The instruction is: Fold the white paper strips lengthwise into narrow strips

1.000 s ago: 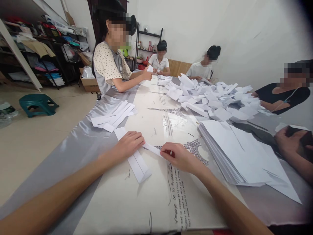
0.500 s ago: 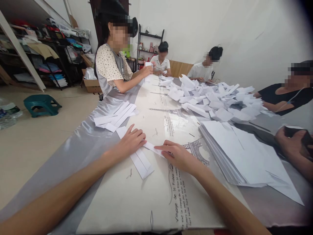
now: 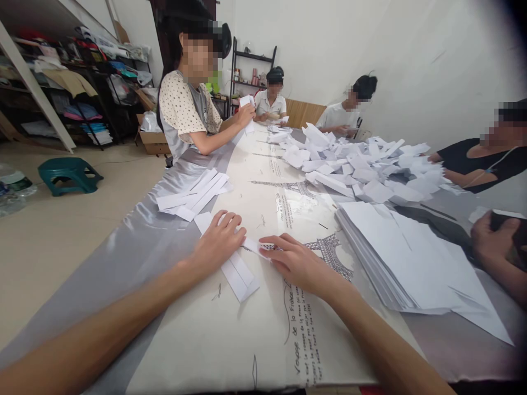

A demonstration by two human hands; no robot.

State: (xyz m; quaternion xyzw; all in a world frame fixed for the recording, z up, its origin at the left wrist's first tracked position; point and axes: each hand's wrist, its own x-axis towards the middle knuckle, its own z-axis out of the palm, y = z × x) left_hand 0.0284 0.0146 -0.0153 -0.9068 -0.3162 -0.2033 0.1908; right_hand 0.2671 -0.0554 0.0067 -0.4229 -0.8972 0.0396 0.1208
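A folded white paper strip (image 3: 239,277) lies slantwise on the printed tablecloth (image 3: 214,340). My left hand (image 3: 222,238) rests over its upper part with the fingers bent and pressed together on it. From under those fingers a narrower folded flap (image 3: 252,245) sticks out to the right across the cloth. At that flap's outer end my right hand (image 3: 294,260) holds on with its fingertips, partly covering it. What the left fingers press on is mostly hidden. Just beyond my left hand is a loose pile of folded paper strips (image 3: 197,195).
A stack of white paper sheets (image 3: 411,258) stands to the right, with a big heap of folded paper pieces (image 3: 358,164) behind it. Other people sit or stand around the table, one person (image 3: 187,109) at the left edge. A green stool (image 3: 69,175) stands on the floor.
My right fingertips have shifted slightly and curled more around the flap's end. My left hand has stayed nearly in place. The person at the left has tilted the paper in their hands.
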